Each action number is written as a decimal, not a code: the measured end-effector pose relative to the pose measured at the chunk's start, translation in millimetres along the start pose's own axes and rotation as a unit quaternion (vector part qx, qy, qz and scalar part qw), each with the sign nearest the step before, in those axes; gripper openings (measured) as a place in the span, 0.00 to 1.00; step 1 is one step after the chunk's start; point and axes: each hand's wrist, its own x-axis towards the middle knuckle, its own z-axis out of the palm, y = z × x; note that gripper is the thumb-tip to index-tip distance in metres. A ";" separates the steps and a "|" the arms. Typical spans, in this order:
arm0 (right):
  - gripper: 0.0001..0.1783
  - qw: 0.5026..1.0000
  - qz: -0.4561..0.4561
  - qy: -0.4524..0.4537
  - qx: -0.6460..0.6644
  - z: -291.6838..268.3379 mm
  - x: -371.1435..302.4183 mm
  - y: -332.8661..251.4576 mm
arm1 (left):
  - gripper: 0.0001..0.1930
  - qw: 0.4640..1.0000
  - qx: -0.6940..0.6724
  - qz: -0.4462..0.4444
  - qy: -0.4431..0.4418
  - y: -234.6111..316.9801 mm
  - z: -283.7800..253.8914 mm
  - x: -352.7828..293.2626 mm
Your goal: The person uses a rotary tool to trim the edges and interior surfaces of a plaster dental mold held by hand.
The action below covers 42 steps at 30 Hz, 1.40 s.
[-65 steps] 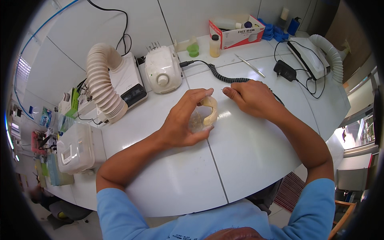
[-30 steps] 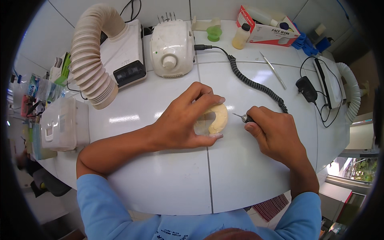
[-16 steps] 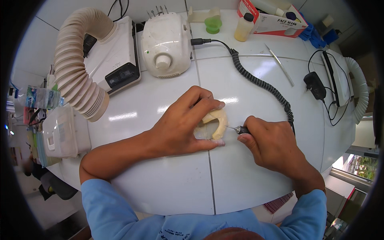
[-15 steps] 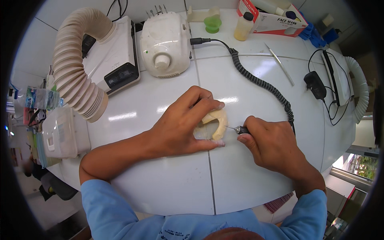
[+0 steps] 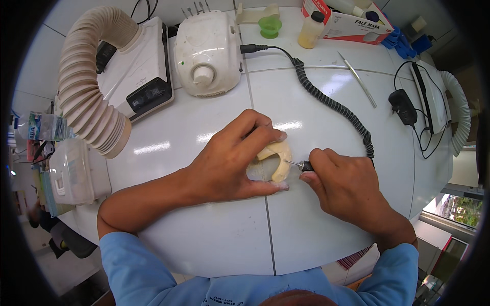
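My left hand (image 5: 229, 160) grips a cream, horseshoe-shaped dental cast (image 5: 281, 168), fingers over its upper side and thumb along its lower end. Part of the cast is hidden behind the fingers. In my right hand (image 5: 343, 186) is a rotary handpiece (image 5: 305, 166), pinched near its black and metal front. Its thin bur points left and appears to meet the cast's outer right side. A black coiled cord (image 5: 334, 104) runs from near my right hand up to a white handpiece control box (image 5: 206, 56) with a round knob.
A ribbed hose (image 5: 84, 76) arches from a white machine (image 5: 135, 74) at the left. Along the back stand a green cup (image 5: 269, 27), a yellowish bottle (image 5: 311, 30) and a mask box (image 5: 352, 30). A slim metal knife (image 5: 358, 81) lies right; a plastic container (image 5: 71, 171) sits far left.
The bur has shifted slightly left, closer against the cast. Both hands keep their grips. The whole view has moved a little.
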 end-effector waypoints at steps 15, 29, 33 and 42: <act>0.19 1.000 0.001 -0.017 0.003 -1.4 0.9 -1.3 | 0.41 1.000 0.000 0.001 0.003 -1.3 0.6 0.8; 0.19 1.000 0.000 -0.013 -0.004 -0.7 0.9 -2.5 | 0.40 1.000 -0.004 -0.005 0.007 -1.2 0.1 0.6; 0.19 1.000 -0.021 -0.014 -0.008 -0.8 0.5 0.1 | 0.40 1.000 -0.002 -0.004 0.004 -1.3 -0.2 -0.1; 0.19 1.000 0.002 -0.003 -0.005 0.4 0.7 -1.7 | 0.41 1.000 0.005 -0.003 0.007 -0.5 -0.3 1.2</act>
